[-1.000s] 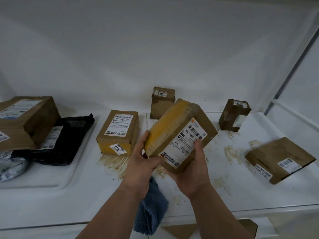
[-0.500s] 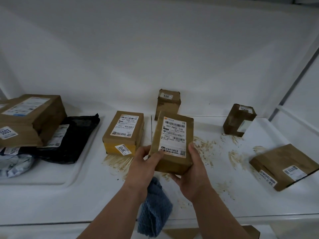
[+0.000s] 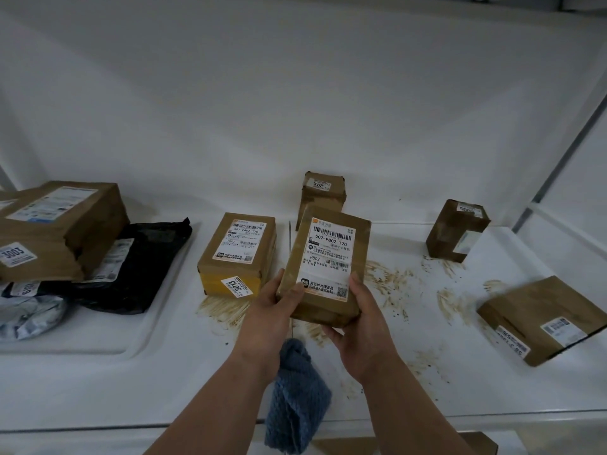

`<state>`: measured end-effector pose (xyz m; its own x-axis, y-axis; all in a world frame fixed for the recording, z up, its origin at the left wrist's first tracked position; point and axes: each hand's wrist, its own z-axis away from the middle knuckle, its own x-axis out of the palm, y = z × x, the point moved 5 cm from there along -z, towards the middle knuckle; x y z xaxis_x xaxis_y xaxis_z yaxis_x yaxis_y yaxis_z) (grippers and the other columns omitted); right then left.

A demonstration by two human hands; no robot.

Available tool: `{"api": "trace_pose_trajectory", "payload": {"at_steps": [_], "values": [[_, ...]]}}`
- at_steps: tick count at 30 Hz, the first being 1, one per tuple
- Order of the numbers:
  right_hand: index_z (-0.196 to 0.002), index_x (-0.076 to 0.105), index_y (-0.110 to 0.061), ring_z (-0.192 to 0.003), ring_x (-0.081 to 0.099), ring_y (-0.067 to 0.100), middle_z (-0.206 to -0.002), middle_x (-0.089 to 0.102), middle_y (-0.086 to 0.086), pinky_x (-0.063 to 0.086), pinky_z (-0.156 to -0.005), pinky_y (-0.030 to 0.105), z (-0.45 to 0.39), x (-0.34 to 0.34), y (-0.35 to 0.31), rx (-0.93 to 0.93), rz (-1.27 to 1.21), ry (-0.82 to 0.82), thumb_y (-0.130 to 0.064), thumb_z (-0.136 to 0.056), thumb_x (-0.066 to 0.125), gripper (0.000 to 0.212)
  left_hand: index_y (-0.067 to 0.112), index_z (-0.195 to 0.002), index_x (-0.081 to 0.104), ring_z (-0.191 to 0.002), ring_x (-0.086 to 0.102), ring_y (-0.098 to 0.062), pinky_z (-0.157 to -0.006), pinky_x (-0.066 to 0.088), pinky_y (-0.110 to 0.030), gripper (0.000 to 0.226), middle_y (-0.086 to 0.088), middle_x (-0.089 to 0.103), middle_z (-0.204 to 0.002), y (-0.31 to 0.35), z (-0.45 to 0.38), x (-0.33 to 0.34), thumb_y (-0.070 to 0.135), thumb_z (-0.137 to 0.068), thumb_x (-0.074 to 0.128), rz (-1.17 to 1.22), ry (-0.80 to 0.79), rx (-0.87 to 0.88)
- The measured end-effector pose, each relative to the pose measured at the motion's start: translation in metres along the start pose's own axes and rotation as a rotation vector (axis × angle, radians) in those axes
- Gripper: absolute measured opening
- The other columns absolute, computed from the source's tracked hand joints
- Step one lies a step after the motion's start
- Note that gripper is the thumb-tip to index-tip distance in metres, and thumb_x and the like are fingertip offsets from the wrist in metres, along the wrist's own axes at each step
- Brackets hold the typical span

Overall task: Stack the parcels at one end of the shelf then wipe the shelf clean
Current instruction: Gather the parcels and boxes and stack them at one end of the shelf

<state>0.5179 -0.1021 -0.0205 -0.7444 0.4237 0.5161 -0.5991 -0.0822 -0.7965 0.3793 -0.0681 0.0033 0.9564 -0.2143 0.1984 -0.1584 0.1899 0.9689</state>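
Note:
Both hands hold a brown cardboard parcel point(image 3: 328, 264) above the middle of the white shelf point(image 3: 394, 382), label side up. My left hand point(image 3: 271, 307) grips its near left corner, thumb on top. My right hand point(image 3: 363, 318) grips the near right corner. A blue cloth point(image 3: 295, 399) hangs below my left hand. A similar labelled parcel point(image 3: 238, 254) lies just to the left. At the left end a large brown box point(image 3: 59, 231) rests on a black mailer bag point(image 3: 131, 267) and a grey one point(image 3: 26, 310).
A small upright box point(image 3: 323, 195) stands at the back wall behind the held parcel. Another small box point(image 3: 456, 229) stands back right, and a flat brown parcel point(image 3: 542, 318) lies at the right. Brown smears point(image 3: 387, 280) cover the shelf's middle and right.
The held parcel has turned from a tilted, side-on pose to label side up, and has shifted slightly left. Both hands keep their hold.

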Motion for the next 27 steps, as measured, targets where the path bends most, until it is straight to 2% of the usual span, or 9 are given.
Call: {"api": "trace_pose_trajectory", "payload": {"at_steps": [3, 6, 12, 16, 19, 21, 23, 25, 27], "values": [[-0.125, 0.062, -0.029, -0.114, 0.064, 0.020, -0.115, 0.073, -0.001, 0.048, -0.098, 0.042, 0.000, 0.005, -0.001, -0.007, 0.008, -0.021, -0.046, -0.086, 0.063, 0.042, 0.035, -0.126, 0.060, -0.115, 0.060, -0.008, -0.108, 0.040, -0.040, 0.036, 0.013, 0.070, -0.114, 0.002, 0.001, -0.005, 0.033, -0.090, 0.064, 0.008, 0.018, 0.008], [-0.127, 0.061, -0.029, -0.116, 0.063, 0.020, -0.117, 0.072, -0.001, 0.045, -0.102, 0.044, -0.001, 0.013, -0.004, -0.021, 0.010, -0.055, -0.046, -0.082, 0.065, 0.048, 0.034, -0.127, 0.059, -0.115, 0.060, -0.009, -0.109, 0.038, -0.040, 0.038, 0.011, 0.070, -0.115, 0.009, 0.001, -0.009, 0.030, -0.090, 0.064, 0.027, 0.006, 0.035], [-0.128, 0.059, -0.030, -0.121, 0.059, 0.018, -0.121, 0.070, -0.004, 0.039, -0.107, 0.044, -0.004, 0.039, -0.007, -0.057, 0.057, -0.137, -0.046, -0.082, 0.067, 0.050, 0.035, -0.118, 0.066, -0.117, 0.061, -0.019, -0.108, 0.037, -0.046, 0.034, 0.004, 0.070, -0.116, 0.029, 0.003, -0.024, 0.032, -0.084, 0.066, 0.099, 0.004, 0.080], [-0.130, 0.059, -0.030, -0.123, 0.057, 0.017, -0.124, 0.068, -0.005, 0.039, -0.107, 0.045, -0.007, 0.064, 0.000, -0.062, 0.102, -0.189, -0.046, -0.074, 0.073, 0.060, 0.029, -0.120, 0.066, -0.109, 0.065, -0.013, -0.105, 0.043, -0.040, 0.029, 0.006, 0.072, -0.110, 0.043, 0.005, -0.048, 0.028, -0.091, 0.062, 0.113, 0.078, 0.095], [-0.127, 0.060, -0.031, -0.119, 0.060, 0.020, -0.121, 0.069, -0.003, 0.047, -0.097, 0.041, -0.010, 0.087, 0.006, -0.064, 0.133, -0.185, -0.049, -0.083, 0.065, 0.049, 0.036, -0.104, 0.069, -0.106, 0.063, -0.011, -0.104, 0.044, -0.038, 0.022, 0.011, 0.073, -0.102, 0.054, 0.003, -0.073, 0.048, -0.090, 0.058, 0.034, 0.190, 0.099], [-0.124, 0.062, -0.033, -0.114, 0.064, 0.021, -0.116, 0.072, -0.003, 0.050, -0.090, 0.040, -0.009, 0.103, 0.009, -0.049, 0.148, -0.188, -0.059, -0.087, 0.055, 0.046, 0.039, -0.092, 0.066, -0.105, 0.060, -0.012, -0.104, 0.043, -0.040, 0.029, 0.013, 0.069, -0.099, 0.062, 0.002, -0.088, 0.063, -0.088, 0.049, -0.022, 0.239, 0.080], [-0.120, 0.065, -0.034, -0.110, 0.066, 0.024, -0.111, 0.074, -0.002, 0.050, -0.093, 0.044, -0.011, 0.125, 0.016, -0.013, 0.147, -0.201, -0.066, -0.089, 0.045, 0.049, 0.039, -0.094, 0.066, -0.105, 0.059, -0.011, -0.105, 0.042, -0.042, 0.043, 0.013, 0.069, -0.100, 0.071, -0.001, -0.110, 0.072, -0.085, 0.040, -0.054, 0.265, 0.068], [-0.120, 0.065, -0.035, -0.110, 0.066, 0.026, -0.110, 0.074, -0.001, 0.047, -0.099, 0.048, -0.013, 0.144, 0.024, 0.014, 0.138, -0.209, -0.068, -0.090, 0.041, 0.051, 0.045, -0.091, 0.071, -0.103, 0.061, -0.009, -0.104, 0.043, -0.042, 0.041, 0.016, 0.072, -0.092, 0.081, -0.004, -0.130, 0.070, -0.087, 0.038, -0.051, 0.279, 0.073], [-0.122, 0.064, -0.035, -0.111, 0.066, 0.025, -0.112, 0.074, -0.001, 0.049, -0.096, 0.046, -0.015, 0.162, 0.033, 0.016, 0.130, -0.231, -0.064, -0.092, 0.044, 0.047, 0.053, -0.070, 0.070, -0.095, 0.062, -0.006, -0.101, 0.044, -0.037, 0.036, 0.024, 0.071, -0.076, 0.090, -0.007, -0.148, 0.061, -0.092, 0.042, -0.037, 0.279, 0.090]]}}
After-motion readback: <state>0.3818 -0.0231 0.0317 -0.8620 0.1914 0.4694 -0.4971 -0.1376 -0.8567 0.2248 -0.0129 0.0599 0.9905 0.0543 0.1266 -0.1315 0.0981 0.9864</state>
